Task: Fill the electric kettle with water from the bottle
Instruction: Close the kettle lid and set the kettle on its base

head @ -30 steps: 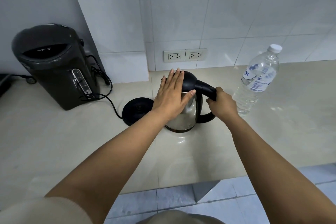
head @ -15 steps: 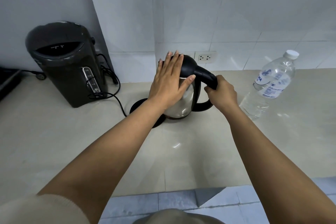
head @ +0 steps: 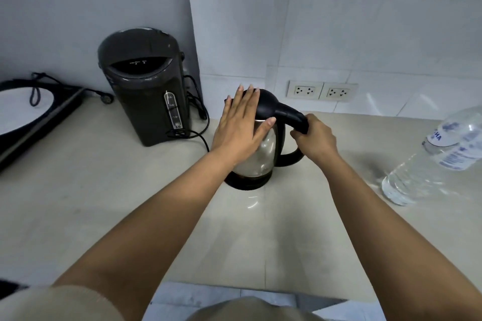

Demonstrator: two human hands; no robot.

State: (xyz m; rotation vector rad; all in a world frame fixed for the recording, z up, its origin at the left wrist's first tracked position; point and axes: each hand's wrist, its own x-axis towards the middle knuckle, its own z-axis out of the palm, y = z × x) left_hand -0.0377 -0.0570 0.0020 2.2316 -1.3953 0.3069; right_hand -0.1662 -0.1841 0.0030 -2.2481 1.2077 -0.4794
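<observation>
A steel electric kettle (head: 263, 154) with a black lid and handle sits on its round black base (head: 247, 184) in the middle of the beige counter (head: 104, 190). My left hand (head: 240, 128) lies flat against the kettle's left side and lid, fingers straight. My right hand (head: 317, 138) grips the top of the black handle. A clear plastic water bottle (head: 433, 161) with a blue-and-white label stands at the right edge of view, blurred, its cap out of sight.
A dark hot-water dispenser (head: 148, 86) stands at the back left with its cord trailing toward the kettle base. A black tray holding a white plate (head: 23, 114) lies at the far left. Two wall sockets (head: 322, 91) sit behind the kettle.
The kettle has been carried left from the bare counter and now sits on its black base. Both hands keep their places on it. The view has shifted left, pushing the bottle to the right edge.
</observation>
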